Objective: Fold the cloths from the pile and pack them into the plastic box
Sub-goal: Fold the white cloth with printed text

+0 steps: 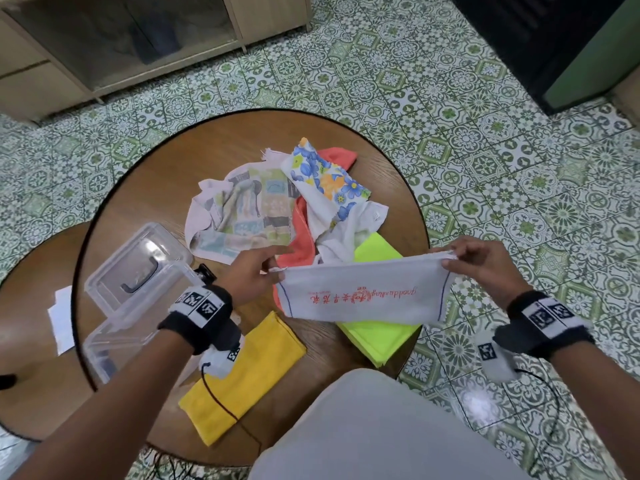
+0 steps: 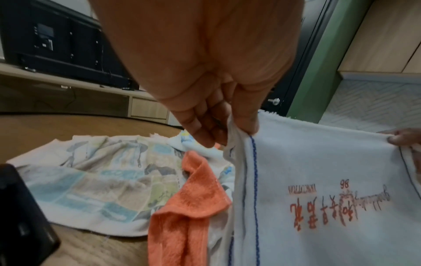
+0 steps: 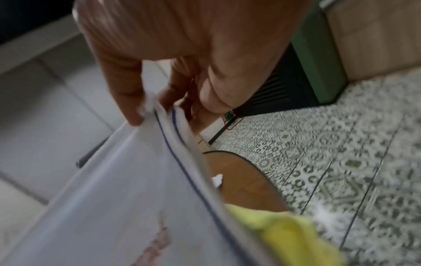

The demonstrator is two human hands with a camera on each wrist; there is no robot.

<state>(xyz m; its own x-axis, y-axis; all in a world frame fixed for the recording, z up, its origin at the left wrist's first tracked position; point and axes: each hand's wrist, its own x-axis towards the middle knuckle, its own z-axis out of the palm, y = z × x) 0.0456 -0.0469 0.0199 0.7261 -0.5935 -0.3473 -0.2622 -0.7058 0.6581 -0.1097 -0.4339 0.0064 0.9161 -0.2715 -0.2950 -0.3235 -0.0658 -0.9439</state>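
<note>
Currently the left hand [image 1: 250, 276] and right hand [image 1: 483, 260] each pinch an upper corner of the white cloth [image 1: 363, 294], grip closed on fabric, holding it stretched in the air above the round wooden surface [image 1: 145, 188]. Behind it lies the cloth pile [image 1: 277, 199]. At left sits the open plastic box [image 1: 114, 327]; the folded yellow cloth [image 1: 242, 379] lies just beside it.

Round wooden table [image 1: 156, 188] bearing cloth pile [image 1: 277, 199], plastic box [image 1: 138, 292].
</note>
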